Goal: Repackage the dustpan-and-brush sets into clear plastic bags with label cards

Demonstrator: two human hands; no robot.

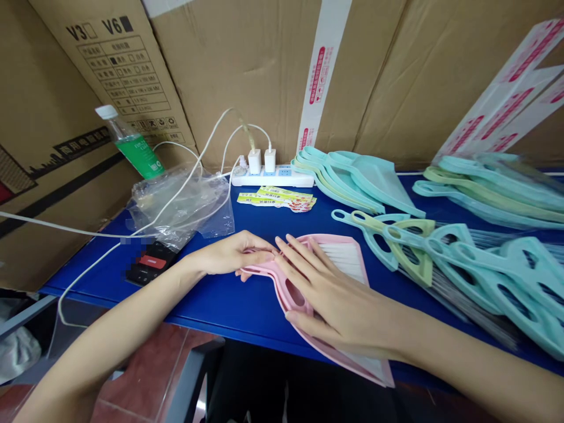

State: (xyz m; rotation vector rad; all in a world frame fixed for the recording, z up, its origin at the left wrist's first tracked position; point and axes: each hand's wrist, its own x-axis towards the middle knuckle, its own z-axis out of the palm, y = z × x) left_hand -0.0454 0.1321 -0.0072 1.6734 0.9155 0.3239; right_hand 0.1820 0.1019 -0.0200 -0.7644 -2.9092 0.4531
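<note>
- Curled round the handle end of a pink plastic dustpan [363, 273]: the left hand [231, 254], fingers and thumb closed on the pink edge.
- Flat on the same dustpan: the right hand [326, 294], fingers spread, no grip.
- Under the pink rim, white bristles of a small brush [341, 258]; likely to slide out if the stack shifts.
- Dustpan's near corner past the edge of the blue counter [211, 311]: a risk of tipping off under uneven pressure.
- Just beside the left forearm, a white cable [189, 158]: easy to snag.
- At right, teal and green brushes [484, 276], overlapping, prone to sliding if bumped.
- Farther back, a power strip [259, 177] near a water bottle [132, 144]: a spill hazard.
</note>
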